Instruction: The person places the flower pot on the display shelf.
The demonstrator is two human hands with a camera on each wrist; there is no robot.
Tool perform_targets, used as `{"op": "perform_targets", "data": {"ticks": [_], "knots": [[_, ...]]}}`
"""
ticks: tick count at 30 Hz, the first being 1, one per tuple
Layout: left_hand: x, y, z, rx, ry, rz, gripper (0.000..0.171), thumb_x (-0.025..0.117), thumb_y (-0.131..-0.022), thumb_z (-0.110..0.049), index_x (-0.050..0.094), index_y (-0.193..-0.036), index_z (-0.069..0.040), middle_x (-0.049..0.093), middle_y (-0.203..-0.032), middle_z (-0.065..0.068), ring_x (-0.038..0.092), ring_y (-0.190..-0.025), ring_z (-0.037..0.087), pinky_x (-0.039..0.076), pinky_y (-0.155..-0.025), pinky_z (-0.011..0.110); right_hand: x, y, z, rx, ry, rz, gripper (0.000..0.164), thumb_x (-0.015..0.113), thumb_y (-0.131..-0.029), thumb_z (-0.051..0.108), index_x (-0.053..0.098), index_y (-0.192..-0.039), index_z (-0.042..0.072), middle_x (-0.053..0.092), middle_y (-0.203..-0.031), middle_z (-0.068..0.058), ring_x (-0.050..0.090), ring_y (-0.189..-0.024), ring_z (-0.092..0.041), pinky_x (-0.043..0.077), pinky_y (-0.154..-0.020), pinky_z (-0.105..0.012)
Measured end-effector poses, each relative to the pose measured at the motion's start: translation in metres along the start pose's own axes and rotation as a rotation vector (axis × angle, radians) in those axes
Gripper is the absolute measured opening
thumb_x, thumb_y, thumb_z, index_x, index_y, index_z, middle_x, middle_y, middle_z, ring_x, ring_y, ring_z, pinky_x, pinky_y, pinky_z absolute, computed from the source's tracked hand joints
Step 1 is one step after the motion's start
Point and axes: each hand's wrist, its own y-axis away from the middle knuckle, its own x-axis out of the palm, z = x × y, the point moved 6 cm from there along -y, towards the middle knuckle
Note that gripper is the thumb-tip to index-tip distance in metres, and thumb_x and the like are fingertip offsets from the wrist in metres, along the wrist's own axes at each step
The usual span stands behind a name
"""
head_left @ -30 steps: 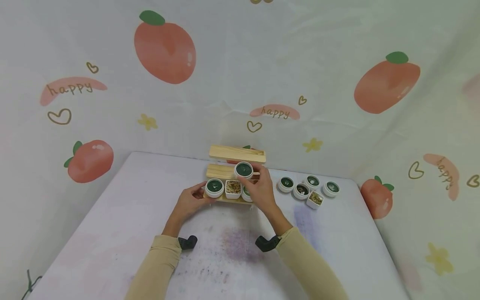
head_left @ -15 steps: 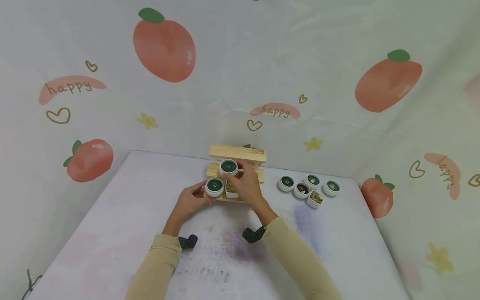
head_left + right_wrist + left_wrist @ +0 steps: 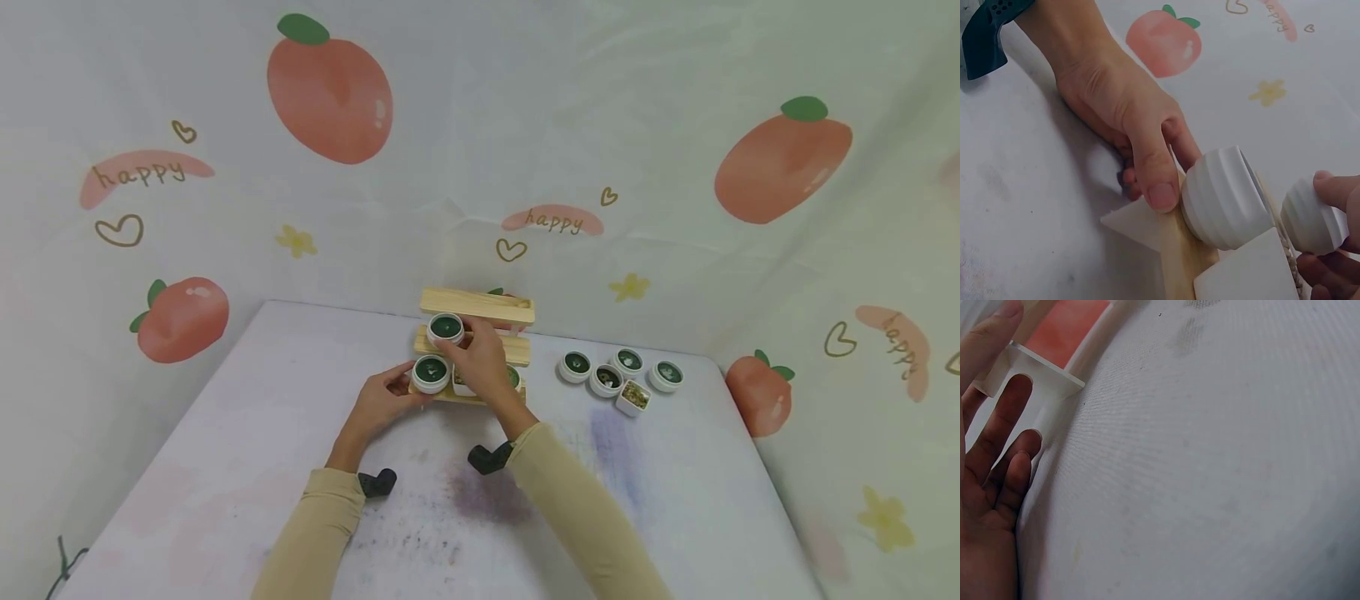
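A three-tier plant stand with pale wooden shelves (image 3: 480, 305) and white side panels stands near the back wall. My left hand (image 3: 384, 400) holds the left end of its lowest shelf, thumb on the wooden edge (image 3: 1175, 250) in the right wrist view. Next to that thumb sits a round ribbed white pot (image 3: 1222, 200) with a dark green top. My right hand (image 3: 483, 358) pinches another round white pot (image 3: 447, 328) at the left part of the middle shelf (image 3: 510, 348); whether it touches the shelf I cannot tell. My right forearm partly hides a square pot and a round pot (image 3: 514, 377) on the lowest shelf.
To the right of the stand, several round white pots (image 3: 576, 367) and one square pot (image 3: 633, 398) with a speckled top rest on the white-covered table (image 3: 712, 500). A fruit-patterned cloth wall (image 3: 450, 167) rises right behind the stand.
My right hand has carried its pot left along the middle shelf, from near the middle to the left end. The left hand has stayed in place.
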Motion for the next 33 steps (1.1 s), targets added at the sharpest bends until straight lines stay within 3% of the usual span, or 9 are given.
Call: {"op": "perform_targets", "data": {"ticks": [17,20,27,33], "knots": [[0.000,0.000,0.001,-0.015,-0.015,-0.007,0.077,0.090,-0.078,-0.027,0.058,-0.145,-0.009,0.072,-0.105,0.013,0.061,-0.084,0.011,0.051,-0.074,0.020,0.006,-0.002,0.001,0.035,0.010,0.044,0.055,0.078,-0.092,0.032,0.057,-0.138,0.012,0.065,-0.119,-0.004,0.057,-0.094,-0.016,0.044,-0.075,-0.025],[0.002,-0.001,0.000,-0.017,-0.012,-0.004,0.077,0.090,-0.078,-0.027,0.058,-0.145,-0.009,0.072,-0.106,0.013,0.061,-0.085,0.011,0.051,-0.075,0.020,0.002,-0.001,0.003,0.029,-0.001,0.061,0.056,0.078,-0.091,0.031,0.057,-0.139,0.009,0.064,-0.122,-0.007,0.057,-0.098,-0.022,0.045,-0.078,-0.030],[0.001,-0.001,-0.001,-0.003,-0.006,-0.013,0.077,0.091,-0.076,-0.025,0.058,-0.144,-0.008,0.072,-0.104,0.013,0.061,-0.082,0.011,0.050,-0.074,0.020,-0.016,0.001,0.006,0.000,-0.002,0.072,0.063,0.078,-0.092,0.030,0.053,-0.142,0.001,0.058,-0.142,-0.016,0.059,-0.126,-0.030,0.051,-0.103,-0.044],[0.001,0.000,-0.002,-0.020,0.010,-0.016,0.077,0.091,-0.076,-0.023,0.059,-0.144,-0.008,0.071,-0.103,0.012,0.060,-0.082,0.010,0.050,-0.073,0.019,-0.035,0.005,0.000,0.045,-0.010,0.065,0.069,0.076,-0.093,0.034,0.047,-0.148,0.003,0.052,-0.146,-0.017,0.058,-0.124,-0.032,0.051,-0.101,-0.046]]}}
